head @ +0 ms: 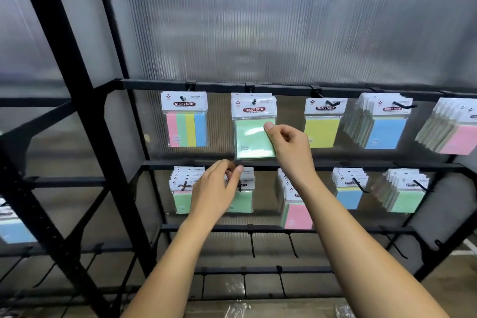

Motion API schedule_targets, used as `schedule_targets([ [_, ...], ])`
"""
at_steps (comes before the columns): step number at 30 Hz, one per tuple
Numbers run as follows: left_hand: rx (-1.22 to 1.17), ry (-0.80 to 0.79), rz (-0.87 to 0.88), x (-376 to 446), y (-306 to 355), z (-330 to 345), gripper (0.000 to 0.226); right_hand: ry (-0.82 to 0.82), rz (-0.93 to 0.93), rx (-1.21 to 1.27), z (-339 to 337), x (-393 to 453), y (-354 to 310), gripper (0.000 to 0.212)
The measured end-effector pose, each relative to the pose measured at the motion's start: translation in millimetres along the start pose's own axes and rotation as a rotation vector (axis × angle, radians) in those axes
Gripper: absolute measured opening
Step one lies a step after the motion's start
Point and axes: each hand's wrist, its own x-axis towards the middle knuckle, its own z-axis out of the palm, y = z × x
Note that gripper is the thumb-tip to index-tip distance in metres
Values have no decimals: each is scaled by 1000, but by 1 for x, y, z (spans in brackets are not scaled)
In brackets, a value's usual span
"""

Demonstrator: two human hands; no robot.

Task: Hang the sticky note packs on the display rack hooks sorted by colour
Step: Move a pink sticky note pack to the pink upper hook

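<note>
Right grip (285, 141): thumb and curled fingers pinching the green pack (254, 139) hung on the upper-row hook (254, 101).
Left grip (219, 188): fingers curled at a lower-row green pack (241, 201); hold uncertain.
Rack (77, 100): black frame.

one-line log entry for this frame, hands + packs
right hand: pinches green sticky note pack hanging on upper-row hook | left hand: at green pack on lower-row hook, grip unclear
</note>
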Motion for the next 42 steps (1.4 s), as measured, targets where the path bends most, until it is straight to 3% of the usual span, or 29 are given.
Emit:
schedule_targets([
  [11,-108,-7,36,-5,15,48,20,-35,144,-82,-27,-20,39,29],
  [17,-36,-82,5,-29,39,101,19,-28,228,-211,-68,-55,88,24],
  [27,72,-79,-267,-68,50,167,33,-72,448,-360,-141,-87,170,23],
  [31,100,-80,-345,-71,54,179,41,-135,451,-372,-144,-86,181,21],
  [42,173,-85,-376,-65,57,184,42,-191,459,-401,-147,-80,192,20],
])
